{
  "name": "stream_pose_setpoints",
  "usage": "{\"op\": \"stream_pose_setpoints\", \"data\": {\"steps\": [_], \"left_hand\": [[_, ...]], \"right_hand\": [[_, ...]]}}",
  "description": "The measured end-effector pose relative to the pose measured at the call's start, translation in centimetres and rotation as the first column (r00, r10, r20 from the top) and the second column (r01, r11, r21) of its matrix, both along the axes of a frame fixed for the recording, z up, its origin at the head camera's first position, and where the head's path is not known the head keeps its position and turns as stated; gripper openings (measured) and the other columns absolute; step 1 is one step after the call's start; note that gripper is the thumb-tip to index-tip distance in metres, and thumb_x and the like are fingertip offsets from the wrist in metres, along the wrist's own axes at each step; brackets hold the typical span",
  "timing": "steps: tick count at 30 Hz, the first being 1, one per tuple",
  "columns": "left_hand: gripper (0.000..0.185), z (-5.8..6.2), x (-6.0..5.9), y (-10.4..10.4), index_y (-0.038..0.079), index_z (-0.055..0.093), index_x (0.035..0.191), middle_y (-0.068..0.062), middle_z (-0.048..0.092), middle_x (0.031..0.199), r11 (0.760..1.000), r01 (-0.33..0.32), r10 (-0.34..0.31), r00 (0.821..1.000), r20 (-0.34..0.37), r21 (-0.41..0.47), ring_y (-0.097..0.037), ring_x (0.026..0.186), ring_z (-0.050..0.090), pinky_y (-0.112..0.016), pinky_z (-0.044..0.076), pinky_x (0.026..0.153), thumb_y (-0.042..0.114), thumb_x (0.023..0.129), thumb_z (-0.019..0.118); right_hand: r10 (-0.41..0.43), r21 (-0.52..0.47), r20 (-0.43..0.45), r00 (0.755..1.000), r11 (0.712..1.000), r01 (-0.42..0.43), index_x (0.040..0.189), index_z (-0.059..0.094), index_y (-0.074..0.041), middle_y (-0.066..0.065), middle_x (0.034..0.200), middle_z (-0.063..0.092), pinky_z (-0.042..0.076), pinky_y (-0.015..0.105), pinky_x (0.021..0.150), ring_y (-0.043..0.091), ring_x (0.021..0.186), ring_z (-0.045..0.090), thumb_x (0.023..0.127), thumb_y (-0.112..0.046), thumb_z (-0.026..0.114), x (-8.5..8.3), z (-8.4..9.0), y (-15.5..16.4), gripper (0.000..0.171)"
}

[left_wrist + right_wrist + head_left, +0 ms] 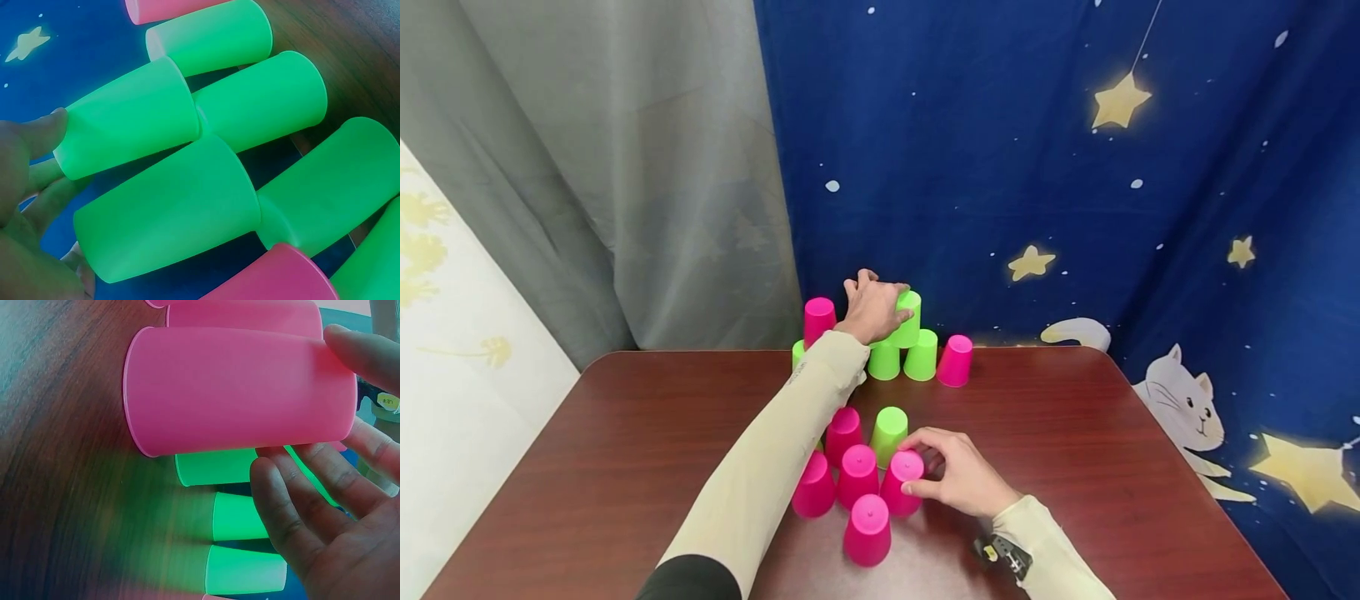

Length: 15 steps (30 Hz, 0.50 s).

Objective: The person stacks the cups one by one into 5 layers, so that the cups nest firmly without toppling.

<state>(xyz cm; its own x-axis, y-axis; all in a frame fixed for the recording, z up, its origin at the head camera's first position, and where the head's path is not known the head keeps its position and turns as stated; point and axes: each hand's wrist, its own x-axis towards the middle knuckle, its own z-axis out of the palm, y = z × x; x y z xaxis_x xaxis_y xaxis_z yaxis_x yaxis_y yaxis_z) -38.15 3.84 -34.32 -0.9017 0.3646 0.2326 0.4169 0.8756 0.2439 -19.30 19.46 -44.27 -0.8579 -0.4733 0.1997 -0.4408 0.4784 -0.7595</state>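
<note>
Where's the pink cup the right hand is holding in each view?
Head: pink cup at lower centre, rightmost of the near pink cluster, the right hand gripping it from the right.
Right wrist: the big pink cup across the top, fingers on its right end.
Left wrist: not in it; only the far stack shows.
Shared landmark: the dark wood table, also and.

My left hand (871, 307) grips top green cup (908, 318) of far stack, by curtain. My right hand (958, 477) pinches pink cup (902, 482) in near cluster — lone green cup (889, 434) just behind. Brown table (1075, 433) — stack's rightmost pink cup (955, 360) upside down.
</note>
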Motion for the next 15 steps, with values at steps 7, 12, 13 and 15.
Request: {"op": "stream_pose_setpoints", "data": {"steps": [7, 12, 13, 15], "left_hand": [[0.054, 0.0, 0.2, -0.4, 0.018, 0.057, 0.143, -0.006, 0.068, 0.133, 1.0, 0.014, -0.014, 1.0, -0.013, -0.003, -0.037, 0.136, 0.038, -0.057, 0.028, 0.103, 0.038, 0.094, 0.068], [0.054, 0.5, 0.5, -1.3, 0.017, 0.056, 0.143, -0.006, 0.066, 0.137, 1.0, 0.018, -0.017, 1.0, -0.014, 0.016, -0.035, 0.135, 0.042, -0.055, 0.03, 0.101, 0.038, 0.094, 0.068], [0.054, 0.7, 0.7, -1.5, 0.017, 0.056, 0.142, -0.006, 0.065, 0.138, 0.999, 0.017, -0.017, 1.0, -0.014, 0.029, -0.035, 0.135, 0.043, -0.055, 0.031, 0.101, 0.038, 0.094, 0.068], [0.053, 1.0, 1.0, -1.9, 0.017, 0.056, 0.142, -0.007, 0.062, 0.142, 0.998, 0.015, -0.014, 1.0, -0.015, 0.055, -0.035, 0.135, 0.045, -0.054, 0.033, 0.099, 0.038, 0.095, 0.067]], "right_hand": [[0.0, 0.001, -0.005, 1.0, 1.0, 0.0, 0.113, 0.068, -0.02, -0.003, 0.1, 0.071, 0.06, 0.029, 0.075, 0.007, 0.084, 0.068, 0.077, -0.017, 0.087, 0.0, -0.4, -0.2, 0.041], [-0.004, 0.002, -0.023, 1.0, 1.0, 0.004, 0.113, 0.068, -0.019, -0.003, 0.1, 0.071, 0.059, 0.029, 0.075, 0.009, 0.083, 0.068, 0.077, -0.015, 0.087, 0.0, -0.3, -0.3, 0.041], [-0.005, 0.004, -0.024, 1.0, 1.0, 0.005, 0.114, 0.068, -0.018, -0.003, 0.1, 0.071, 0.059, 0.029, 0.074, 0.009, 0.083, 0.068, 0.077, -0.015, 0.087, 0.1, -0.3, -0.3, 0.041], [-0.012, 0.011, -0.026, 1.0, 1.0, 0.012, 0.114, 0.068, -0.018, -0.003, 0.101, 0.071, 0.059, 0.029, 0.074, 0.009, 0.083, 0.068, 0.077, -0.016, 0.087, 0.1, -0.1, -0.1, 0.042]]}}
